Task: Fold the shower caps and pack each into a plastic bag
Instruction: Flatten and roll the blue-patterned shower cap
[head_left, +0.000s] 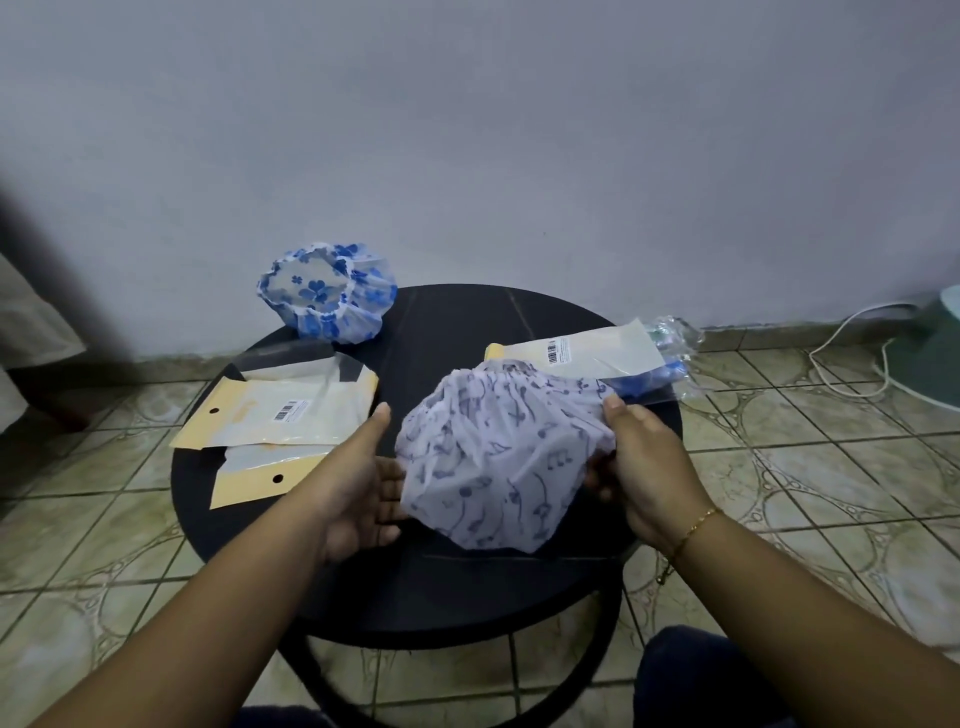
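The pale lilac, music-note-printed plastic shower cap (493, 462) is judged light, limp and slippery, best taken at its gathered elastic rim. It is held puffed above the near right part of the round black table (452, 597), pinched by the right hand (644, 467); the left hand (358, 483) is held flat-fingered against its side.

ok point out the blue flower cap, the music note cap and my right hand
blue flower cap (326, 294): head view, gathered rim.
music note cap (493, 457): head view, crown.
right hand (649, 457): head view, back.
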